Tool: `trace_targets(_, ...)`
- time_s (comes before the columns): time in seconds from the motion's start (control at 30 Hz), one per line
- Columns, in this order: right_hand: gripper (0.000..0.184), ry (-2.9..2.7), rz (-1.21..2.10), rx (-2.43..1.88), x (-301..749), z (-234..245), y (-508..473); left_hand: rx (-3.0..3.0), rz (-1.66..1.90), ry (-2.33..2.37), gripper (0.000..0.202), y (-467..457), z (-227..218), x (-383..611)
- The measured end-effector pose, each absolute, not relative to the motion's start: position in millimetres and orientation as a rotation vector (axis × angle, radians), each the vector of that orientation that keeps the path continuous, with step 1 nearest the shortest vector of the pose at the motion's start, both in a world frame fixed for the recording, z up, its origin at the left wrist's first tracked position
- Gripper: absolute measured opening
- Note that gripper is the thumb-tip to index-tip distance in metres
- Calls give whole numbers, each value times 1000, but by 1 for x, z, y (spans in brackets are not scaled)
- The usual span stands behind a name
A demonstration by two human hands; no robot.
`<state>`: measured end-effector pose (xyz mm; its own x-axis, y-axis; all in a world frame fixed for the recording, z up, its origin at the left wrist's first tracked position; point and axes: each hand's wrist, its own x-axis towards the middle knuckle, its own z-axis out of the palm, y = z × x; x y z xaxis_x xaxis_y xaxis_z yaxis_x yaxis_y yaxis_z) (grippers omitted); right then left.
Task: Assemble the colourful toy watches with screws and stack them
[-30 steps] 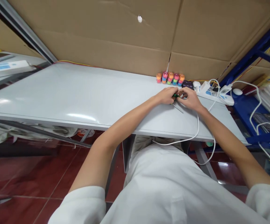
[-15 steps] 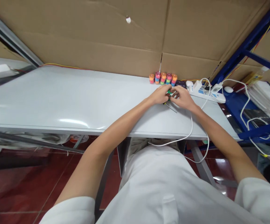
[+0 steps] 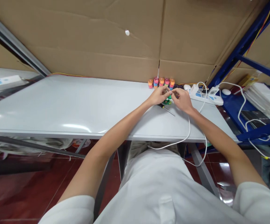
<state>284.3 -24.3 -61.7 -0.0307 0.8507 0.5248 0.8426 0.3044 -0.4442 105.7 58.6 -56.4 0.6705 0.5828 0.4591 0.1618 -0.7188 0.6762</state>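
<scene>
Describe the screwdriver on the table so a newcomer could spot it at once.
On the long grey table, find the left hand and right hand. Just below them lies a screwdriver, the only thin steel shaft there, slanting away from the colourful stacks.

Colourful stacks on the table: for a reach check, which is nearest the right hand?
The rightmost, orange-topped stack; the other four stand farther left.

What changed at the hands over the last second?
The left hand and right hand have drawn apart and up from the small green item, which now shows between them; it looks let go. The screwdriver still lies on the table, and the stacked coloured containers and power strip are unchanged.
</scene>
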Motion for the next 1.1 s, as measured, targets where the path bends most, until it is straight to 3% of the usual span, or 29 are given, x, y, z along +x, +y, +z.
trace_targets(0.33, 39, -1749, 83, -1759, 305, -71, -17, 2575, 714, 567, 23, 64, -54, 83)
trace_targets(0.5, 39, -1787, 159, -1781, 307, -75, -12, 2683, 627, 582, 28, 66, -55, 80)
trace_targets(1.1, 37, -2339, 472, -1292, 267, -57, -51, 2662, 527, 704, 26, 77, -50, 55)
